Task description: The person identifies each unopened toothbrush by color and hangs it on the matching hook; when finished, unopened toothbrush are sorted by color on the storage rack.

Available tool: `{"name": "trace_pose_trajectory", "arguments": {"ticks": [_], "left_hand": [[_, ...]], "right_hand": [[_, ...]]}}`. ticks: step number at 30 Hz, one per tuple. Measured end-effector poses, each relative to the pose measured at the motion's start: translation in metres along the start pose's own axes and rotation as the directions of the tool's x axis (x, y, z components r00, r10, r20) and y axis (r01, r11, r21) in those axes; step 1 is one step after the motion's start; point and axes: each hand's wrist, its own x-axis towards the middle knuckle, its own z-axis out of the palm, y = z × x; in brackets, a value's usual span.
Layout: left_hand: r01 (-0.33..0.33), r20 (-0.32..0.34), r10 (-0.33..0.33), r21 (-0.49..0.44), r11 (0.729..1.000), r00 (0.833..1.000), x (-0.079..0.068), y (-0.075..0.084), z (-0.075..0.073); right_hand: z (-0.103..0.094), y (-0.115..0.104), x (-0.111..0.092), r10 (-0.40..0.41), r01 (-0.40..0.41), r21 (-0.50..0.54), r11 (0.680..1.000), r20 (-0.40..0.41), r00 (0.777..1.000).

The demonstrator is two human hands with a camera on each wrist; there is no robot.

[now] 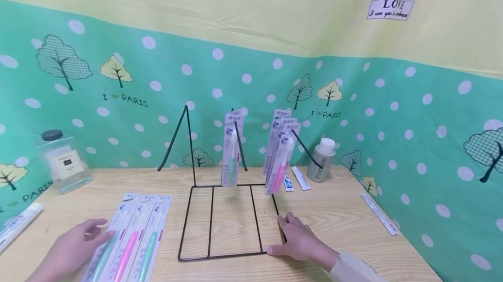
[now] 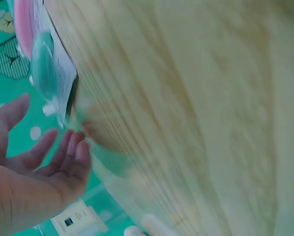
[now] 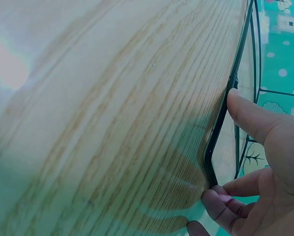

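Note:
A black wire display rack [image 1: 234,256] stands on the table with three prongs angled toward me. My right hand [image 1: 296,238] grips its front right corner, thumb on the front bar and fingers along the side bar, as the right wrist view also shows. Packaged toothbrushes hang on two prongs: a green one [image 1: 232,159] in front on the middle prong, a pink one [image 1: 281,170] in front on the right. The left prong [image 1: 173,139] carries nothing. At left, three packaged toothbrushes [image 1: 129,238] lie side by side. My left hand [image 1: 76,247] is beside them, fingers loosely bent, holding nothing.
A clear bottle with a black cap [image 1: 67,164] and a white tube [image 1: 17,227] are at the left. Behind the rack's right side are a grey bottle [image 1: 321,162] and a small tube [image 1: 301,178]. A narrow flat packet [image 1: 379,214] lies at the right.

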Motion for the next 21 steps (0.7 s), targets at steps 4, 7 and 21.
{"name": "trace_pose_trajectory", "arguments": {"ticks": [4, 7, 21], "left_hand": [[0.038, 0.060, -0.039, 0.015, 0.999, 0.997, 0.001, -0.003, -0.001], [0.067, 0.085, -0.069, 0.021, 0.998, 0.994, 0.002, 0.001, -0.001], [0.189, 0.166, -0.170, -0.103, 0.977, 0.971, 0.009, 0.005, 0.001]], "right_hand": [[-0.002, 0.001, -0.001, -0.003, 0.003, -0.004, 1.000, -0.001, 1.000], [-0.003, 0.001, -0.001, -0.005, 0.005, 0.001, 1.000, -0.001, 1.000], [0.000, 0.002, 0.001, 0.002, -0.002, 0.014, 1.000, 0.010, 1.000]]}}
